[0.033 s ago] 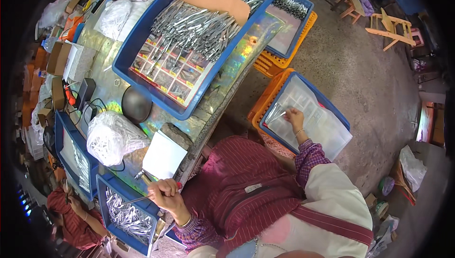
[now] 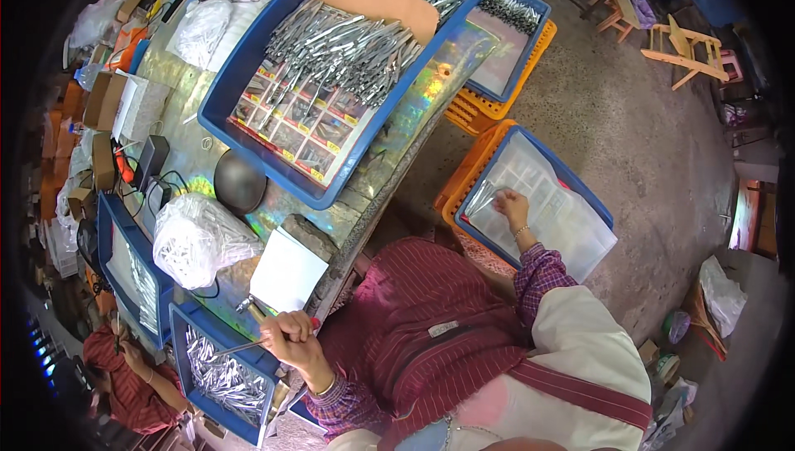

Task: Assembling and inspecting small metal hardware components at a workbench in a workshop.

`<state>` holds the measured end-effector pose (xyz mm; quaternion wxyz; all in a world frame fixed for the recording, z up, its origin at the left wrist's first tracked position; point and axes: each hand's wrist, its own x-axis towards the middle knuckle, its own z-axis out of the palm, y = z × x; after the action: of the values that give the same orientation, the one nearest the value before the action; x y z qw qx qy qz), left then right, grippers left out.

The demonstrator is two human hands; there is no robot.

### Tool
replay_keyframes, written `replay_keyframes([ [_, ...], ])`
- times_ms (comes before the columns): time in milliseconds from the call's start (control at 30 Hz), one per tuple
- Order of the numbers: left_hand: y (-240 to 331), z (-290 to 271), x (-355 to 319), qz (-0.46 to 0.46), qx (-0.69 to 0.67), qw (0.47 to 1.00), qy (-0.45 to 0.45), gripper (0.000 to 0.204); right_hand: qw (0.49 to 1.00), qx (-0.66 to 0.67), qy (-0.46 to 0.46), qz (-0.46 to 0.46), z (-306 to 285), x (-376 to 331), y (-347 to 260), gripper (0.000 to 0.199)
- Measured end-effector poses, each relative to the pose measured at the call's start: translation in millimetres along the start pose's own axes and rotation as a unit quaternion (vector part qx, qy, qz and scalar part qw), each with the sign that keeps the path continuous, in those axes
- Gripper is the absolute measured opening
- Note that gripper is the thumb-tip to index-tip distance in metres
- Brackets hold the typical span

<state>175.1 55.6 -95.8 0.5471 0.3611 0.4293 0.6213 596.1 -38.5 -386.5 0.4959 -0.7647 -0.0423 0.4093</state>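
My left hand (image 2: 291,342) is closed around a screwdriver-like tool, its thin metal shaft (image 2: 236,351) pointing left and a red end showing by the thumb. Below that shaft is a blue tray (image 2: 184,385) with loose, shiny metal pieces (image 2: 222,375). My right hand (image 2: 512,207) reaches into another blue tray (image 2: 571,182) lined with a translucent plastic sheet (image 2: 571,231). Its fingers are pinched at thin metal strips (image 2: 480,200) near the tray's left side; the fingertips partly hide what they grip.
On the bench stands a large blue tray (image 2: 319,196) heaped with metal strips (image 2: 344,49). Near it are a dark round bowl (image 2: 239,182), a white plastic bag (image 2: 199,240) and a white pad (image 2: 287,273). Orange crates (image 2: 474,171) support trays at right. Another person (image 2: 132,381) works at lower left.
My right fingers have shifted slightly left over the metal strips. My left hand and its tool stay in nearly the same place.
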Motion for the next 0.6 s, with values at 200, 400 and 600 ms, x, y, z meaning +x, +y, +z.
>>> replay_keyframes([
  [200,-8,9,-3,0.001,-0.008,1.000,-0.012,0.044,0.997,-0.067,0.022,-0.039,14,0,9,0.026],
  [400,-12,11,-7,-0.002,-0.014,1.000,0.016,0.038,1.000,0.009,-0.021,0.011,16,3,19,0.041],
  [600,10,12,0,-0.065,0.094,0.993,0.001,0.031,0.993,0.043,-0.109,0.001,-1,8,36,0.036],
])
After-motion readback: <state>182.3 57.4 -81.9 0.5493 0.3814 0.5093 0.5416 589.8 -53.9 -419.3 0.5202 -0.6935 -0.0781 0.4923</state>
